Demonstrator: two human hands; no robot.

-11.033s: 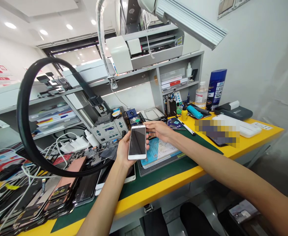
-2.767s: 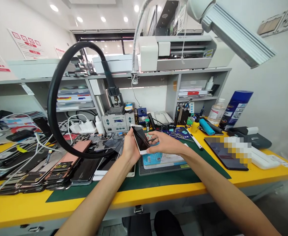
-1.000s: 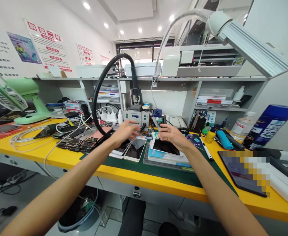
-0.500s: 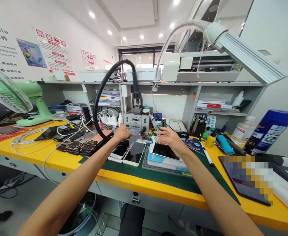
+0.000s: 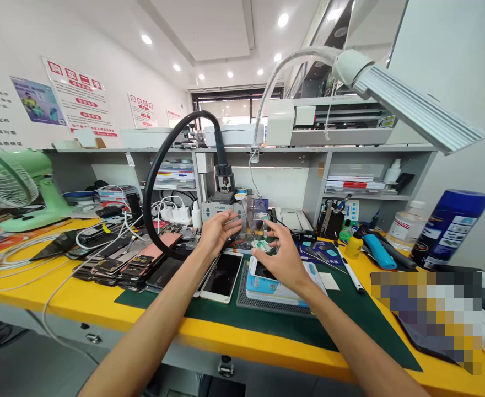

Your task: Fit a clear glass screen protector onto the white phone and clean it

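My left hand (image 5: 220,230) is raised over the back of the mat, fingers stretched out, and I see nothing gripped in it. Between my hands stands a clear plastic sheet (image 5: 249,219); whether a finger touches it I cannot tell. My right hand (image 5: 283,256) is open, thumb and fingers curved apart, above a white-framed phone (image 5: 259,268) and partly covering it. That phone lies on a blue-and-white box (image 5: 263,288). A small green-and-white piece (image 5: 263,245) shows behind my right thumb. A larger white device with a dark screen (image 5: 222,278) lies beside the box.
Stacks of phone parts (image 5: 133,264) and a black hose (image 5: 148,187) are on the left. A grey repair station (image 5: 211,209) stands behind. A white pen (image 5: 352,270), yellow bottle (image 5: 354,245) and blue can (image 5: 449,227) are on the right. A lamp (image 5: 416,102) hangs overhead.
My left hand has come right from the repair station's left side, its fingers now extended. The clear sheet now stands upright between my hands. My right hand has opened wider, and the camera view has shifted.
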